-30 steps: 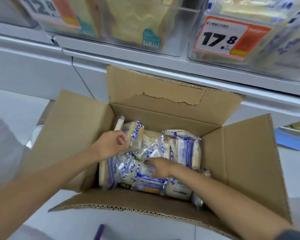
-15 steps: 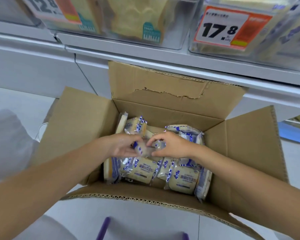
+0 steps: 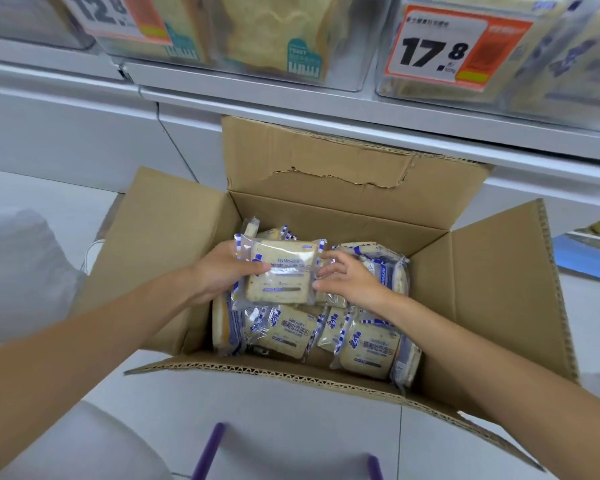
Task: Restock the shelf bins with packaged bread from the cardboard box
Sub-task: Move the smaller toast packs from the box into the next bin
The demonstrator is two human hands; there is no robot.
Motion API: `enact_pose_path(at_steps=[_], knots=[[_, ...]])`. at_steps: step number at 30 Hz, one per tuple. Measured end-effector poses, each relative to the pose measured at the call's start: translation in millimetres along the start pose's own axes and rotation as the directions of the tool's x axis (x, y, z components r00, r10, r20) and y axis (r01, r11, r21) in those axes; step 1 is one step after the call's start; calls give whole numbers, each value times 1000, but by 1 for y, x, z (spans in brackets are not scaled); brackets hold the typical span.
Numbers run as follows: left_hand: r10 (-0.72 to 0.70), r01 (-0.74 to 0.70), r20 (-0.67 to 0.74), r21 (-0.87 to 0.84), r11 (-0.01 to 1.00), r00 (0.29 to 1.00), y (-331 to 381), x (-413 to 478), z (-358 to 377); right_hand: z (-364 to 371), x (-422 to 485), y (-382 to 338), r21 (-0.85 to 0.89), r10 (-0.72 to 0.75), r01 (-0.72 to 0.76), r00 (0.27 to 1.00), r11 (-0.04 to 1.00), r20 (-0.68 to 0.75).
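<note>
- On the right price tag (image 3: 440,46), fixed to the front of a clear shelf bin (image 3: 551,74): "17.8" in heavy black on white, with an orange block beside it; small print too blurred to read.
- On the left price tag (image 3: 118,15), cut by the top edge: "12.8", also with an orange block.
- On a teal label (image 3: 303,60) on a bagged loaf in the middle bin: "TOAST" above white piano-key bars.
- On the loose packets (image 3: 284,332) in the box: large characters 藜麦吐司面包, plus a blue logo at the corner.
- On the held bread packet (image 3: 279,271): the same layout, a Latin brand word on top too blurred to spell, characters partly covered by glare.
- Held face up just above the pile, inside the open cardboard box (image 3: 482,289), below the shelf.
- Left hand (image 3: 222,271) gripping the left edge: thumb laid across the front, fingers tucked out of sight behind.
- Right hand (image 3: 347,275) pinching the right edge: bent fingertips on the upper side seam, thumb against the lower corner.
- Between the two hands, wrapper ends sticking out past the thumb and fingertips.
- Clear glossy wrapper, blue-and-white checked trim along both side seams.
- Inside, a pale square slice with dark specks and a thin brown crust.
</note>
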State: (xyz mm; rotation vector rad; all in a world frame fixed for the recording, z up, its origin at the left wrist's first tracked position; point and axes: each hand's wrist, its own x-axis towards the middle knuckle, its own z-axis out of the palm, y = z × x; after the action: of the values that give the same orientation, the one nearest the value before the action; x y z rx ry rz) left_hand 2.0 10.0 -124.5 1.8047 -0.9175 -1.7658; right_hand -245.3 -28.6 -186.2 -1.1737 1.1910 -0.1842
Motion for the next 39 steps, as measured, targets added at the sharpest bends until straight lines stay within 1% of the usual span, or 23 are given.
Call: enact_pose_path(at_steps=[1,3,5,6,8,9,11,13,17,18,20,22,24,26,28,29,31,32,33,34,36,37,39], knots=[[24,-23,-40,20,1000,999,-2,0,-5,3,2,6,-48,19,-18,1000,999,21],[58,-51,-86,75,996,995,-5,2,-14,13,9,24,-186,91,-66,987,980,129],[60,-51,-107,86,995,992,-8,2,-19,25,22,43,-317,180,-94,951,944,251],[55,-47,-111,74,996,992,-10,3,-21,31,29,52,-388,219,-97,933,917,285],[46,-37,-108,84,996,993,-14,4,-24,43,41,63,-515,257,-69,918,855,302],[42,-33,-104,88,996,994,-16,5,-24,49,45,64,-551,264,-64,919,832,293],[37,-30,-94,80,996,995,-19,6,-24,60,52,69,-581,236,-42,936,813,261],[28,-21,-94,75,997,995,-20,9,-24,65,57,73,-575,192,-26,954,817,230],[62,-43,-117,159,986,991,-16,14,-23,50,42,57,-536,134,58,941,842,311],[80,-60,-116,173,983,990,-12,13,-23,42,35,48,-524,97,87,945,847,314],[113,-92,-100,199,976,989,-3,12,-22,19,20,26,-444,4,128,959,887,284],[131,-112,-63,234,966,989,8,8,-16,-4,2,-4,-364,-115,176,976,915,185],[157,-151,-4,254,955,988,22,2,-2,-24,-15,-36,-365,-266,275,961,890,75],[198,-205,54,229,952,979,39,-6,18,-39,-32,-66,-378,-360,328,933,866,-14],[235,-258,127,208,944,964,59,-17,39,-51,-49,-87,-384,-401,342,912,858,-84],[254,-283,157,201,938,954,70,-22,47,-57,-58,-95,-429,-435,351,894,833,-113],[288,-319,170,196,927,942,90,-29,61,-71,-76,-108,-511,-453,341,885,789,-110],[314,-346,170,210,914,934,101,-31,66,-77,-89,-116,-521,-428,320,899,792,-98],[348,-383,179,234,894,920,114,-36,73,-84,-104,-127,-540,-389,284,917,792,-90],[380,-421,196,255,870,904,126,-40,80,-90,-117,-137,-590,-373,256,924,766,-84],[440,-496,238,289,819,866,155,-47,97,-105,-144,-158,-715,-400,215,911,665,-97],[473,-528,239,315,789,848,170,-52,105,-113,-158,-168,-741,-420,206,901,639,-111],[560,-598,221,390,700,799,203,-59,122,-131,-182,-181,-712,-455,220,877,667,-155]])
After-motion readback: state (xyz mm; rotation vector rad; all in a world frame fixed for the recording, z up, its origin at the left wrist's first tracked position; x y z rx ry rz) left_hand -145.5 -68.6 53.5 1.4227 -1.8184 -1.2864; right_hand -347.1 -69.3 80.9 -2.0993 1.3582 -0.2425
